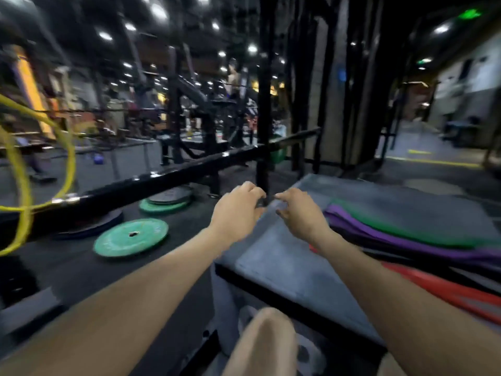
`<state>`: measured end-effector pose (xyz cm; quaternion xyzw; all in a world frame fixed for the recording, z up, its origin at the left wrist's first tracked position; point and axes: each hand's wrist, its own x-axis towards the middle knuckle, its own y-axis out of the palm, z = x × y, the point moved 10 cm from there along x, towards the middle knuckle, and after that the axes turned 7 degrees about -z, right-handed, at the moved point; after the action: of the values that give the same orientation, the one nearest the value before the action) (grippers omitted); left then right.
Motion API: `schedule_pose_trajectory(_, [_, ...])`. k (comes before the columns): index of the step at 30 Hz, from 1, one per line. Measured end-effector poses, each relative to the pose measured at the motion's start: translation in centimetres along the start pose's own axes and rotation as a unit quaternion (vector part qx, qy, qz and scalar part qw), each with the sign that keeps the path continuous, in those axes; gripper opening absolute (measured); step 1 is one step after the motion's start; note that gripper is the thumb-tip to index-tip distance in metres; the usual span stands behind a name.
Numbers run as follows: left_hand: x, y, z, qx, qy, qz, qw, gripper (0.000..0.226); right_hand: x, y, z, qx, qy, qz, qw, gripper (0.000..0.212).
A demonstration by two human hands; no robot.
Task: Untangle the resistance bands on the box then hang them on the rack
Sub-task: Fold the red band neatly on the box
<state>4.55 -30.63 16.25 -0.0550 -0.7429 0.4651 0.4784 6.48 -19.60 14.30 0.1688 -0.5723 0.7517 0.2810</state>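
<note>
The left hand (235, 210) and the right hand (297, 213) reach out side by side over the far edge of the big grey padded box (284, 256). Both hands have curled fingers, and the fingertips almost meet. The picture is blurry there, so I cannot tell if they pinch something small and dark between them or hold nothing. On the box, just to the right of the right hand, lies a pile of flat stretchy bands: a green rubber band (401, 226) on top, a purple rubber band (406, 246) under it, and a red rubber band (444, 291) nearer the person. To the left of the box, a long black metal rack bar (162, 180) runs across. A thin yellow rubber band (69, 164) hangs in a loop on that bar, far to the left. On the dark floor beside the box lie round green weight plates (131, 237). A bare knee (267, 340) shows near the front of the box.
</note>
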Motion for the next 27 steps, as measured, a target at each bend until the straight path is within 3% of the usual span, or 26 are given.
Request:
schedule_pose_trajectory(6, [1.7, 12.8, -9.1, -0.088, 0.062, 0.088, 0.99, 0.032, -5.1, 0.6, -14.9, -0.031, 0.12, 0.019, 0.992, 0.023])
schedule_pose_trajectory(9, [1.6, 18.5, -14.0, -0.128, 0.092, 0.123, 0.98, 0.03, -8.6, 0.0, -21.7, -0.053, 0.201, 0.02, 0.978, 0.035])
schedule_pose_trajectory(14, [1.6, 25.9, -20.9, -0.18, 0.115, 0.168, 0.962, 0.034, -13.6, -0.5, -30.5, -0.094, 0.29, 0.016, 0.952, 0.036])
schedule_pose_trajectory(21, [0.7, 32.5, -29.0, -0.223, 0.189, 0.216, 0.932, 0.04, -18.7, -2.9, -36.9, -0.118, 0.339, -0.027, 0.933, 0.036])
schedule_pose_trajectory(27, [0.4, 34.6, -29.3, -0.28, 0.168, 0.198, 0.924, 0.03, -20.2, -3.5, -38.6, -0.112, 0.333, -0.053, 0.935, 0.027])
